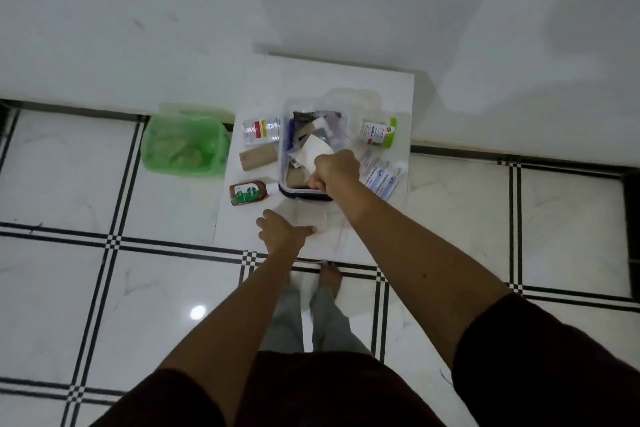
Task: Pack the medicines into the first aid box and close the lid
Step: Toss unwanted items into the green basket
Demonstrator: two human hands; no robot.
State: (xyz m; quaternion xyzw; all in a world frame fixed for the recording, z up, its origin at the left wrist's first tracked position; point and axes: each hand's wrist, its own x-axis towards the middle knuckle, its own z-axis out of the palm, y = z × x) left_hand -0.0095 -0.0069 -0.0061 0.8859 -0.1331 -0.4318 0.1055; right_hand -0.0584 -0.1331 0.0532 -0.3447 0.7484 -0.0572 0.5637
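Left hand (282, 230) rests flat, fingers apart, on the worktop (346, 246). Right grip (332, 170) is clamped on a white pack (315, 149) over the box (284, 135). Pack looks light, crushable; hold its edges. Bottle (248, 193) lies left of grip.

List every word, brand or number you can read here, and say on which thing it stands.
Packets, right of the box: blue print, perhaps "BANDAGE", not certain.
Brown bottle: green label, too blurred to read.
Clear bottle: red and yellow label, unreadable.
Green-capped bottle: label too small to read.
Nothing else bears text.
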